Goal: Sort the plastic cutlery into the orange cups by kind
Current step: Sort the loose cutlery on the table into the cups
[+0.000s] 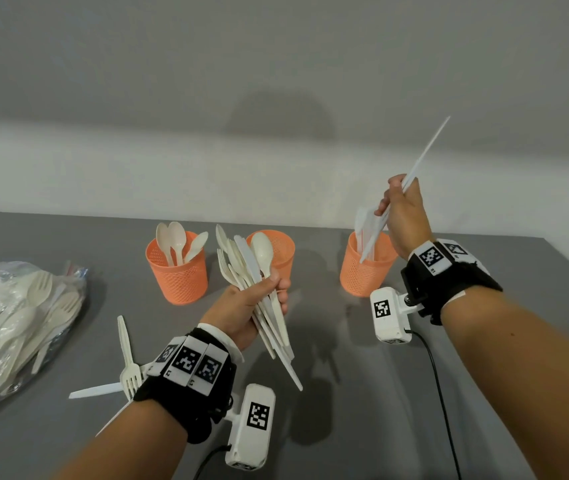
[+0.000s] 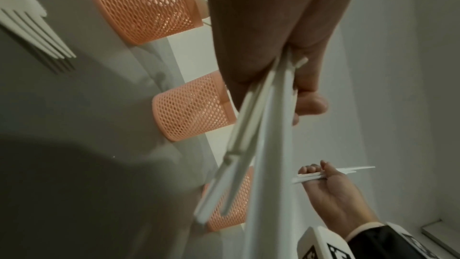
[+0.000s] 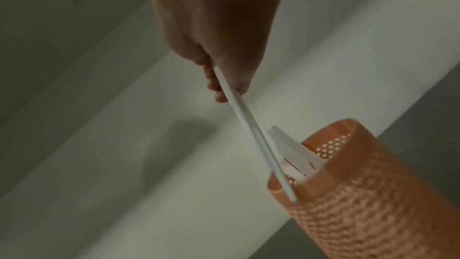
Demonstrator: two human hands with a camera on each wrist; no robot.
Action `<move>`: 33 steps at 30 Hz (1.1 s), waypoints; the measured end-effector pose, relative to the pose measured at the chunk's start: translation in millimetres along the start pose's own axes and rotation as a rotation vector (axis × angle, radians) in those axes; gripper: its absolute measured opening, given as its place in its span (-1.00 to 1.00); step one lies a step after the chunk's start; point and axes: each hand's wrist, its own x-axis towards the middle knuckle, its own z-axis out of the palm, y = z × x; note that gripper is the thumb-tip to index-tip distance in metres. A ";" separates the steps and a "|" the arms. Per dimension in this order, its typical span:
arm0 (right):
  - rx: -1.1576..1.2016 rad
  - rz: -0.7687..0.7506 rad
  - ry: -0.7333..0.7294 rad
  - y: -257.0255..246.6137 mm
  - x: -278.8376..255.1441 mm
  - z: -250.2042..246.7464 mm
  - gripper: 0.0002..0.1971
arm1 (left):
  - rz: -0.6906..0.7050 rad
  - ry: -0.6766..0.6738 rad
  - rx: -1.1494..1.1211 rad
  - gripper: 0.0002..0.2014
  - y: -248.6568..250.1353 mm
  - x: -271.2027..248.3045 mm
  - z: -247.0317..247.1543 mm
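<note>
Three orange mesh cups stand in a row on the grey table. The left cup (image 1: 178,271) holds spoons. The middle cup (image 1: 278,249) is partly hidden behind the cutlery bundle (image 1: 252,268), a fan of white spoons, forks and knives that my left hand (image 1: 259,299) grips above the table. My right hand (image 1: 402,209) holds a white knife (image 1: 414,174) tilted, its lower end dipping into the right cup (image 1: 362,268), which holds other knives. In the right wrist view the knife (image 3: 246,127) crosses the rim of the right cup (image 3: 368,194).
A clear plastic bag (image 1: 16,320) full of more white cutlery lies at the table's left. A loose fork (image 1: 127,355) and a loose knife (image 1: 98,389) lie by my left wrist. The wall runs close behind the cups. A cable trails from the right wrist camera.
</note>
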 end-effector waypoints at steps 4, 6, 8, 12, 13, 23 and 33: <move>0.065 -0.049 0.124 -7.2 10.2 -1.2 -0.84 | -0.015 -0.002 -0.033 -0.91 -2.8 5.2 0.1; 0.003 -0.045 0.120 0.4 10.4 -1.6 -0.85 | -0.024 -0.016 -0.035 -0.94 -5.6 7.8 -1.6; -0.122 0.014 0.024 17.7 6.8 -0.4 -0.83 | -0.034 -0.024 -0.033 -0.96 -7.5 9.9 -2.5; -0.249 0.185 -0.159 44.4 -4.8 2.5 -0.80 | -0.036 -0.005 -0.023 -0.92 -8.3 11.3 -1.5; -0.199 0.243 -0.189 48.1 -6.8 2.4 -0.78 | -0.036 -0.004 -0.022 -0.92 -8.2 11.0 -1.0; -0.564 -0.028 -0.215 16.3 -29.7 8.0 -0.51 | -0.068 0.012 -0.132 -0.90 -3.1 13.6 2.5; -0.478 0.170 -1.077 -16.8 -116.7 34.6 -0.40 | -0.029 0.090 -0.180 -0.78 5.3 18.7 11.2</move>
